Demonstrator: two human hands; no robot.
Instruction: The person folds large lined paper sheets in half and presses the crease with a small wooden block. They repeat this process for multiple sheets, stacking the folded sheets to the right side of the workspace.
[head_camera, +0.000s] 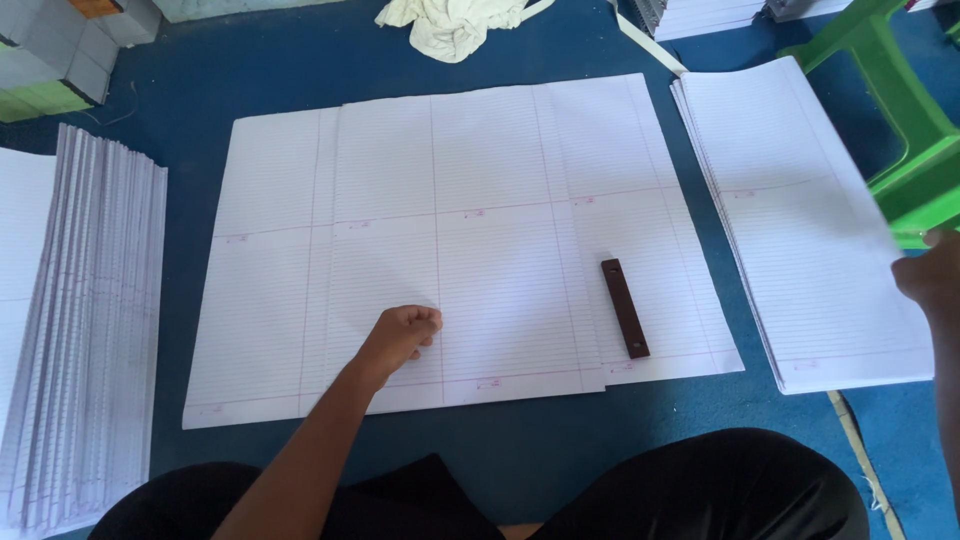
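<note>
Ruled sheet (470, 250) flat, long axis left-right, under left hand (402, 335).

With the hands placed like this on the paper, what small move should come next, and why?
Probably the right hand lifts the top sheet off the stack of ruled paper it touches at the right edge. The left hand rests as a fist on the large ruled sheets spread on the blue floor, pinning them. The dark brown strip lies apart, untouched.

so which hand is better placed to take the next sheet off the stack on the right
Right. The right hand is at that stack's edge; the left hand rests fisted on the spread sheets.
</note>
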